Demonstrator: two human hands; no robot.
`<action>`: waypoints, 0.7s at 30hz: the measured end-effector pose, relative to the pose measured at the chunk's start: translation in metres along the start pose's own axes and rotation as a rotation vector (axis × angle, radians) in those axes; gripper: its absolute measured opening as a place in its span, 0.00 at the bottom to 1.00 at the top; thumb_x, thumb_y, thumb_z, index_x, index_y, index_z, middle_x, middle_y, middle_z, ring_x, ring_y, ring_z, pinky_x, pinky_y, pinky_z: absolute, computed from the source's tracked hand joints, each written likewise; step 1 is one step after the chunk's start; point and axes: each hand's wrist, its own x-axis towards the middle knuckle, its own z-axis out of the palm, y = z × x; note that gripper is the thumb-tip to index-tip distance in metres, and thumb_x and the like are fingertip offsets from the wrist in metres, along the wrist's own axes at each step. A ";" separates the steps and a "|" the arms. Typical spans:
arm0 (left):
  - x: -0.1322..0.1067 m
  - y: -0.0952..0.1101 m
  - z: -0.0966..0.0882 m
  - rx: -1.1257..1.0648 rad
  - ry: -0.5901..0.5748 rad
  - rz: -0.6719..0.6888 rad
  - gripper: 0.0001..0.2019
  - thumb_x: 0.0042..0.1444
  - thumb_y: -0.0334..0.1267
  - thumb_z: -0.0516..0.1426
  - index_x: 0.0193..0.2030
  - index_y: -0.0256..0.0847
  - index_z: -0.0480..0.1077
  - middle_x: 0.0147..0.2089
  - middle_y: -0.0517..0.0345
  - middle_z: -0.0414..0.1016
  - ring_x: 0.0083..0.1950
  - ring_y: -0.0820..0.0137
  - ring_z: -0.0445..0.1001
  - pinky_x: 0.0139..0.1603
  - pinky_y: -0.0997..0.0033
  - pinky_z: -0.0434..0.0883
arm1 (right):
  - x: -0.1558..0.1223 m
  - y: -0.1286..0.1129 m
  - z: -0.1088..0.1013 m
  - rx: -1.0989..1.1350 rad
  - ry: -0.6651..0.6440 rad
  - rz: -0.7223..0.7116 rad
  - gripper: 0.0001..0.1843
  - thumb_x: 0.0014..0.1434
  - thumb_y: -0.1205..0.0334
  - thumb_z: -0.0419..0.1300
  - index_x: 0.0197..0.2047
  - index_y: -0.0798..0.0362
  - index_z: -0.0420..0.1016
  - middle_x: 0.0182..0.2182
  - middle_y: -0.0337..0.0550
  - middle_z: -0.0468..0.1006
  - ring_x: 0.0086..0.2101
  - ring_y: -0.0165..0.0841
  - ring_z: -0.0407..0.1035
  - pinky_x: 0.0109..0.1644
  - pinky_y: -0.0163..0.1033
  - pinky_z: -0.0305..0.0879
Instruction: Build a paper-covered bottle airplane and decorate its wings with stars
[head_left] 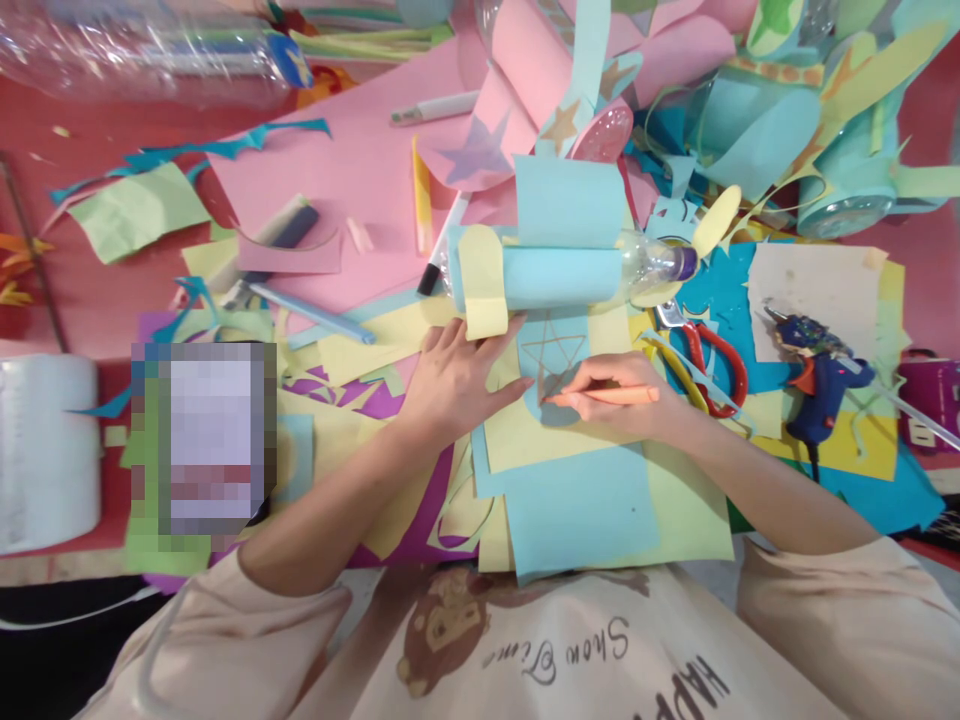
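Blue paper piece: we see it just below the wrapped bottle, lying on a pale yellow sheet, with a star outlined on it and its lower end rounded.
Paper handling: we judge it light, thin and bendy, easy to crease or tear and apt to slide when pressed; we would take it flat by an edge, clear of the lines.
Orange marker: we judge this one light and stiff, smooth enough to turn in the fingers, best gripped low on the barrel near the tip.
Right hand: ours is closed in a writing grip around the orange marker, the tip down at the lower left of the star.
Left hand: ours lies palm down with fingers loosely spread, gripping nothing that we can see; the thumb tip reaches the blue paper piece's left edge, and the other fingertips are close by the bottle's cream band.
Right side: red-handled scissors lie near the right hand, a blue glue gun farther out.
Tabletop: its red surface shows at upper left, beyond paper scraps.
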 end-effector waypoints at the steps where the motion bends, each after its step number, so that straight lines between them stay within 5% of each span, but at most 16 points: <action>1: 0.000 0.000 0.000 -0.003 -0.004 -0.003 0.32 0.59 0.51 0.57 0.68 0.47 0.59 0.53 0.48 0.76 0.56 0.50 0.69 0.54 0.53 0.64 | 0.000 0.000 0.000 0.008 -0.002 0.006 0.07 0.56 0.62 0.62 0.27 0.54 0.74 0.24 0.39 0.78 0.32 0.31 0.78 0.30 0.30 0.66; 6: 0.000 0.001 -0.001 -0.013 -0.015 -0.008 0.32 0.59 0.52 0.57 0.69 0.47 0.59 0.54 0.47 0.76 0.56 0.50 0.69 0.55 0.53 0.64 | 0.000 -0.001 -0.001 0.038 -0.008 0.032 0.09 0.57 0.60 0.62 0.27 0.54 0.73 0.25 0.40 0.79 0.32 0.31 0.78 0.28 0.29 0.65; 14: -0.001 0.000 0.000 -0.004 0.005 0.005 0.32 0.59 0.51 0.56 0.69 0.47 0.59 0.53 0.48 0.76 0.56 0.51 0.69 0.54 0.53 0.64 | 0.002 0.002 -0.002 0.001 0.169 -0.059 0.11 0.59 0.56 0.61 0.31 0.56 0.74 0.20 0.33 0.71 0.20 0.21 0.57 0.22 0.30 0.50; 21: -0.001 0.000 0.000 -0.016 0.010 0.008 0.32 0.59 0.51 0.57 0.68 0.47 0.59 0.52 0.46 0.76 0.55 0.50 0.69 0.54 0.52 0.64 | 0.003 0.000 0.000 -0.043 0.180 -0.071 0.12 0.60 0.56 0.60 0.33 0.57 0.75 0.21 0.34 0.71 0.20 0.21 0.55 0.23 0.31 0.49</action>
